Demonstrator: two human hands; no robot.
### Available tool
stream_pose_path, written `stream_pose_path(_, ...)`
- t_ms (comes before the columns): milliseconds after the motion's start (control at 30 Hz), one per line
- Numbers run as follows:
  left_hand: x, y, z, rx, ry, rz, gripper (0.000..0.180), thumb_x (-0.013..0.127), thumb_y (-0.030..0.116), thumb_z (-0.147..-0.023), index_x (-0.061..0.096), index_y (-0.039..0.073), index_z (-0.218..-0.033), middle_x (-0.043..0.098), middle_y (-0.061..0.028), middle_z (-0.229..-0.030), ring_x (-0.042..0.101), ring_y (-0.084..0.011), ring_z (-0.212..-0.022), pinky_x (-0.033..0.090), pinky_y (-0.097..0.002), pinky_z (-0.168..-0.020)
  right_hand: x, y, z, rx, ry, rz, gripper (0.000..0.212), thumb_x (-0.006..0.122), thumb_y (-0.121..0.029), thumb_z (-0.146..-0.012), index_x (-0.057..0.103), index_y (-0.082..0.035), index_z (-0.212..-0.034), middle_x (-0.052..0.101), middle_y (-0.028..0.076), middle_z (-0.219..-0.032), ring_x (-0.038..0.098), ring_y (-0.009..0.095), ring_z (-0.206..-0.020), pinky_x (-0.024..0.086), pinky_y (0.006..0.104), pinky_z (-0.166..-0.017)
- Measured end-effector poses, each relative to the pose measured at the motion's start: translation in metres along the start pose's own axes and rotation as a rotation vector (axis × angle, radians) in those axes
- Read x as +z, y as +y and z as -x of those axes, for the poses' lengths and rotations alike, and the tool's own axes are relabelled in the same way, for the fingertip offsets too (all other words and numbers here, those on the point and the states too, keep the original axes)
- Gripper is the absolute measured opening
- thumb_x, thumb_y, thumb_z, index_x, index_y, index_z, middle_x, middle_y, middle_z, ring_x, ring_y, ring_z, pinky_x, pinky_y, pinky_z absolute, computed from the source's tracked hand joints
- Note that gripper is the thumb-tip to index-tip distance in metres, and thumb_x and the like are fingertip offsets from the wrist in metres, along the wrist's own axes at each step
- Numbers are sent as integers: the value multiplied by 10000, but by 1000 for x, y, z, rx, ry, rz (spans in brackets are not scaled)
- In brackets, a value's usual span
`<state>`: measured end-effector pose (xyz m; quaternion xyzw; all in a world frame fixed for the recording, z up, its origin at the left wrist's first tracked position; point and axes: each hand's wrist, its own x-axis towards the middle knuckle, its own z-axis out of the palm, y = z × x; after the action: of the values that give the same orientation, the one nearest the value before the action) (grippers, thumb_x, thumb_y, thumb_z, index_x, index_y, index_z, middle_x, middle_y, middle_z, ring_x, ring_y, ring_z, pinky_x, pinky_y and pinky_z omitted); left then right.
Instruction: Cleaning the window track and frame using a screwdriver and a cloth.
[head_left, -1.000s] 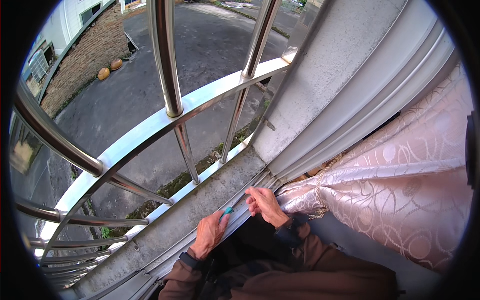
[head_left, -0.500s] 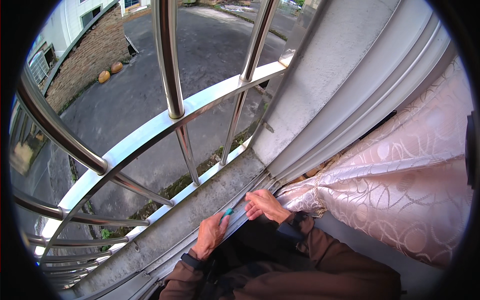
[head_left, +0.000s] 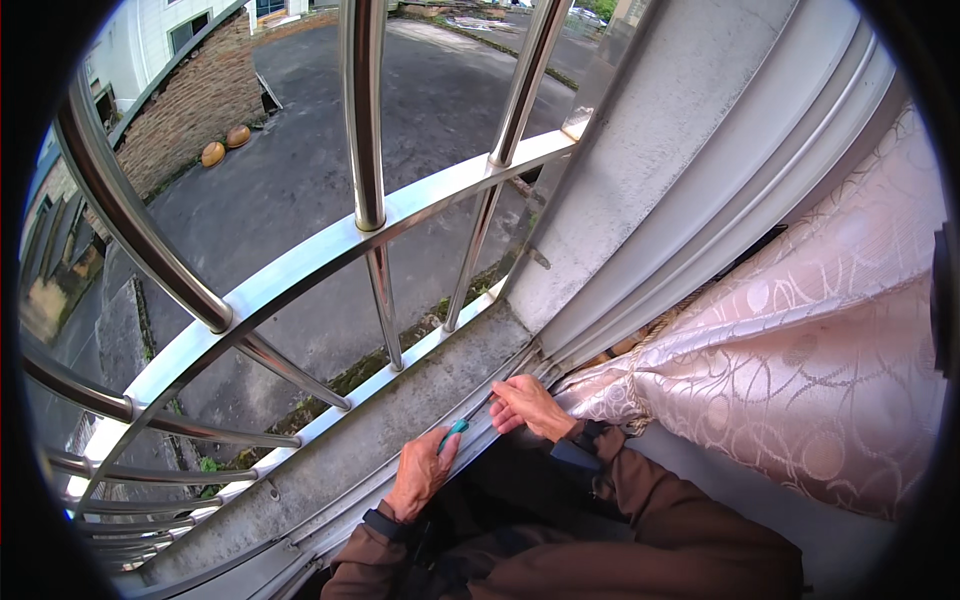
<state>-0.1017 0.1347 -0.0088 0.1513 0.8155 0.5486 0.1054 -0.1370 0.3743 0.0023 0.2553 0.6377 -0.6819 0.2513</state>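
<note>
My left hand [head_left: 418, 478] is closed around a small teal-handled tool [head_left: 455, 432], just above the pale window track [head_left: 400, 490]. A thin dark line runs from the teal end toward my right hand; whether it is the tool's shaft is too small to tell. My right hand [head_left: 532, 408] sits farther right over the same track, near its corner with the window frame. Its thumb and forefinger are pinched together, the other fingers curled. Something small and dark shows at those fingertips, too small to name.
Beyond the concrete sill [head_left: 470, 345] stands a curved stainless steel guard rail [head_left: 290, 265] with upright bars. A patterned pink curtain [head_left: 790, 370], tied with a cord, hangs at the right beside the white window frame [head_left: 700, 200]. Grey paved ground [head_left: 270, 210] lies outside, below.
The view has shifted slightly, so the rail and bars sit a little farther right. My right fingertips have drawn closer together into a pinch. My left hand keeps hold of the teal-handled tool.
</note>
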Motion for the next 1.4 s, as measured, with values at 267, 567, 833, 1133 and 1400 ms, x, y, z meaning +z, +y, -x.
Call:
stream_pose_path(267,-49,19,58,-359,122,162,254,633,247,-988,723,14,-1032,651,-147,-681,647,-245,-618,489,-346,-597,70,-19,22,-134,-166,8,376,594,-344,-1008,630,24,-940,665,96,-787,663,170,-564,582,307,-495)
stream_pose_path(567,-63,54,59,-367,135,-15,264,696,224,-926,749,19,-1084,672,-125,-670,659,-182,-609,504,-325,-608,68,14,28,2,-174,-186,361,589,-348,-1017,634,8,-974,655,70,-787,654,147,-572,581,295,-508)
stream_pose_path(833,-94,67,23,-364,12,-136,287,723,246,-888,770,14,-1050,688,-141,-670,677,-172,-614,513,-314,-603,72,27,19,83,-147,-339,349,589,-341,-1019,634,5,-1006,651,56,-797,653,141,-604,590,307,-551)
stream_pose_path(1133,-95,64,-2,-348,-65,-203,294,698,290,-877,773,61,-1045,704,-218,-780,716,-301,-687,541,-363,-676,60,31,5,100,-122,-438,352,601,-346,-1011,642,4,-996,669,69,-811,674,173,-637,616,352,-601)
stream_pose_path(1400,-69,56,-17,-266,-59,-130,282,701,267,-899,765,56,-1076,675,-167,-720,625,-193,-647,511,-345,-643,35,23,-4,78,-74,-456,311,563,-313,-1029,641,-12,-1027,678,80,-817,695,199,-670,631,390,-643)
